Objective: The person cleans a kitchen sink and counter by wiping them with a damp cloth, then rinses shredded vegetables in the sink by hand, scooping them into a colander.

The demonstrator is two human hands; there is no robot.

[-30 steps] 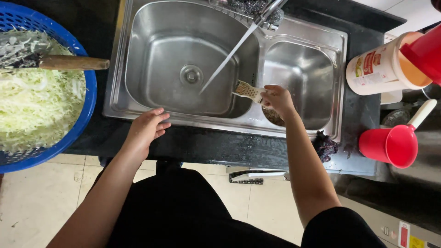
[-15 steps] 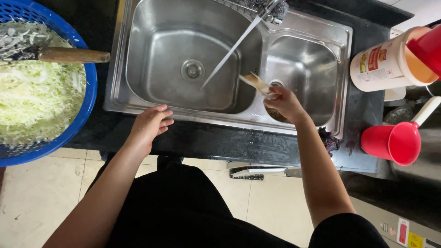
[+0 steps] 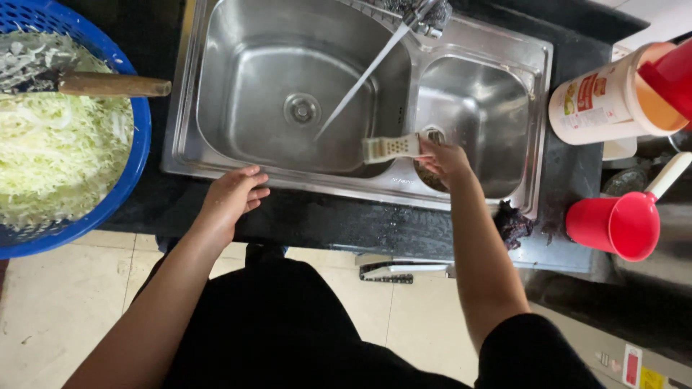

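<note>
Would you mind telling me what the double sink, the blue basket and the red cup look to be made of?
The double sink looks like brushed stainless steel: grey, with soft reflections. The blue basket seems to be moulded plastic, with an evenly coloured perforated wall. The red cup also looks plastic: smooth, uniformly red and slightly glossy.

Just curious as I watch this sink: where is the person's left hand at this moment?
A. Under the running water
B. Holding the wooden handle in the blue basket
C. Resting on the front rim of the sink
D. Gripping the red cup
C: the left hand lies flat on the front rim of the steel sink, while the right hand holds a small pale perforated tool near the water stream.
</note>
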